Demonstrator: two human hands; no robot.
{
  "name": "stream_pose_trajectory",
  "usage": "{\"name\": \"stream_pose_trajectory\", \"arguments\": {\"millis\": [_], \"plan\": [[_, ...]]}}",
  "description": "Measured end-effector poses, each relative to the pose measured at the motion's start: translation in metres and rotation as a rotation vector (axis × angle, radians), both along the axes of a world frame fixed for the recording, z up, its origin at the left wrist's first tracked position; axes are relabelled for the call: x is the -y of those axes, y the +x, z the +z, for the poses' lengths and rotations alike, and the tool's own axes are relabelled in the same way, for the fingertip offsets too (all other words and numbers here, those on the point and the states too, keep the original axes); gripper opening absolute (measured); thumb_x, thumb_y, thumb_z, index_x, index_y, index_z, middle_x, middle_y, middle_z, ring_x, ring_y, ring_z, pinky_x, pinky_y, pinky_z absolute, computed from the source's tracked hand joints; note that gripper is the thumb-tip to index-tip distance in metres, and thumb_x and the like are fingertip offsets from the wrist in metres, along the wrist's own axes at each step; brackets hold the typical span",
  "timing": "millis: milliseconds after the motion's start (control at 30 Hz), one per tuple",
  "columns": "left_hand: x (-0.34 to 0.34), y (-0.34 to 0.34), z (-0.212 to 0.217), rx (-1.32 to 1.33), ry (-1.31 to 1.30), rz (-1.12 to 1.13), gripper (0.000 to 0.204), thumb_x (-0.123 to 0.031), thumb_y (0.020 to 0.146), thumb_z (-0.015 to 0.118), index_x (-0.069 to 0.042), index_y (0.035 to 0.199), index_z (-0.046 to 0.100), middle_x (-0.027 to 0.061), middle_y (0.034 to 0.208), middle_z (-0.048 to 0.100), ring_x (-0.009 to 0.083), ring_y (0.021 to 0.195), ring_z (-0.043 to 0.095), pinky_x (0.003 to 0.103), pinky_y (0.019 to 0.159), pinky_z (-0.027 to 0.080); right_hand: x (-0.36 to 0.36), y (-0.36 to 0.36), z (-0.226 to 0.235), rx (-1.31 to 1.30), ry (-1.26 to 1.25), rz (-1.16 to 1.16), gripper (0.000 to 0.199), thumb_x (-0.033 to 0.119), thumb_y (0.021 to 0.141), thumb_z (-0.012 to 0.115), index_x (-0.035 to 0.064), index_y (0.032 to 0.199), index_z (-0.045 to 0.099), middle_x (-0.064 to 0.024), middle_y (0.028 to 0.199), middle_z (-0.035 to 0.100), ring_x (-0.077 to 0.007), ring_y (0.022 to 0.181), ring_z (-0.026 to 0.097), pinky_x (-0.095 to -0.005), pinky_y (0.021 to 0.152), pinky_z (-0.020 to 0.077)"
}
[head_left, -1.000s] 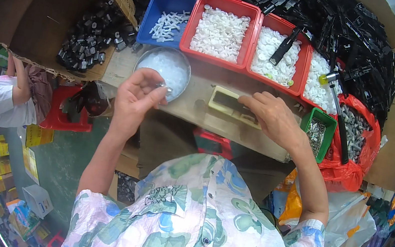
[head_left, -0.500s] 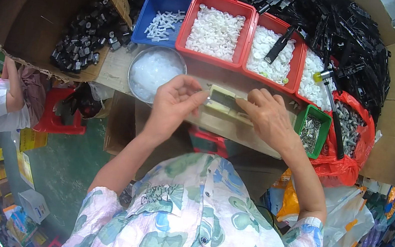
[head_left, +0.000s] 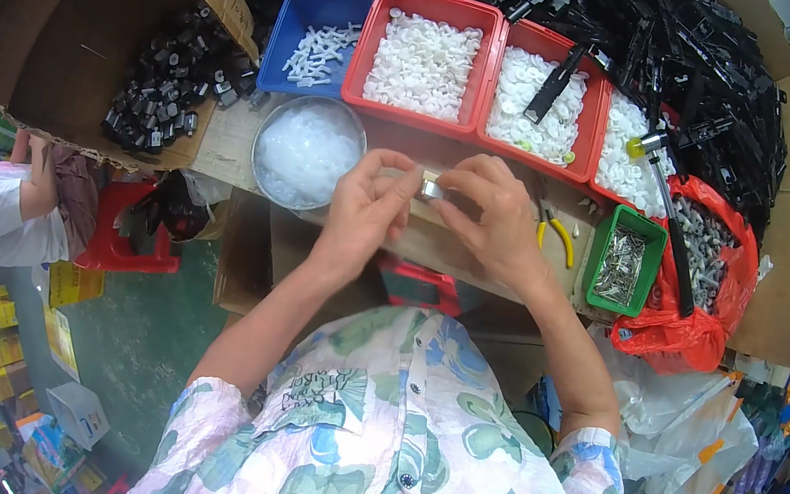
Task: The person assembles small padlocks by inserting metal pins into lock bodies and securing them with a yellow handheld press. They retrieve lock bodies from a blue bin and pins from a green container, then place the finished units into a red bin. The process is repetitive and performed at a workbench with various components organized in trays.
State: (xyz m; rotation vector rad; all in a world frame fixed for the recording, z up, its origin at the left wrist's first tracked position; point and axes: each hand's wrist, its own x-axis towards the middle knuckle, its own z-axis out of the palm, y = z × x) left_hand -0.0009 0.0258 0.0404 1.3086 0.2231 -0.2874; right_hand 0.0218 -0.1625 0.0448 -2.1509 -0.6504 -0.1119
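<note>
My left hand [head_left: 367, 207] is closed in a pinch over the bench, its fingertips against a small shiny silver piece with a cream-coloured edge [head_left: 431, 189]. From the other side, thumb and fingers of my right hand [head_left: 497, 217] grip that same piece. What else lies between the left fingers is hidden. Just left of my left hand stands a round metal bowl [head_left: 362, 125] of translucent white bits. Yellow-handled pliers [head_left: 562, 240] lie on the bench right of my right hand.
Behind the hands, a blue tray [head_left: 278, 39] and red trays [head_left: 358, 55] hold small white parts. A green tray [head_left: 600, 294] of metal pins, a hammer [head_left: 673, 221] and a red bag [head_left: 669, 341] are at the right. Cardboard boxes enclose black parts. A person [head_left: 7, 203] sits far left.
My right hand has moved left and closer to my left hand, uncovering the pliers. The long cream-coloured block that lay between the hands is now mostly out of sight.
</note>
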Motion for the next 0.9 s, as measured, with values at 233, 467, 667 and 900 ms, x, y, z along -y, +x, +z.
{"name": "stream_pose_trajectory", "arguments": {"millis": [233,467,667,900], "plan": [[0.004,0.002,-0.025,0.045,0.176,-0.064,0.021,-0.018,0.098,0.067,-0.004,0.111,0.057,-0.0048,0.06,0.051,0.0022,0.046,0.042,0.021,0.041,0.031,0.0,0.0,-0.011,0.013,-0.123,-0.01,0.021,0.011,0.078,0.076,0.0025,0.096,0.069,-0.0092,0.102,0.061,-0.0279,0.1,0.059,-0.0414,0.078,0.044],[0.008,0.005,-0.039,0.123,0.283,-0.056,0.013,-0.013,0.099,0.064,-0.004,0.107,0.059,-0.0066,0.058,0.05,0.0012,0.044,0.04,0.021,0.04,0.028,0.001,-0.003,-0.006,0.079,-0.174,-0.021,0.021,0.012,0.078,0.076,0.0039,0.095,0.066,-0.0079,0.099,0.059,-0.0276,0.097,0.058,-0.0418,0.078,0.0426],[0.014,0.0,-0.032,0.342,0.584,-0.058,0.012,-0.012,0.098,0.065,-0.002,0.104,0.062,-0.0064,0.055,0.043,0.0011,0.05,0.036,0.024,0.046,0.028,0.024,-0.027,0.008,0.123,-0.129,-0.132,0.022,0.011,0.08,0.076,0.0039,0.098,0.067,-0.0095,0.101,0.062,-0.0286,0.097,0.061,-0.0427,0.079,0.0462],[-0.001,0.01,0.0,0.549,0.764,-0.047,0.016,-0.007,0.092,0.069,-0.001,0.107,0.067,0.0021,0.06,0.052,0.0078,0.054,0.045,0.028,0.051,0.036,0.142,-0.072,0.029,-0.034,-0.241,-0.657,0.015,0.002,0.085,0.069,-0.0027,0.099,0.065,-0.0173,0.098,0.062,-0.0348,0.088,0.064,-0.043,0.077,0.0495]]}}
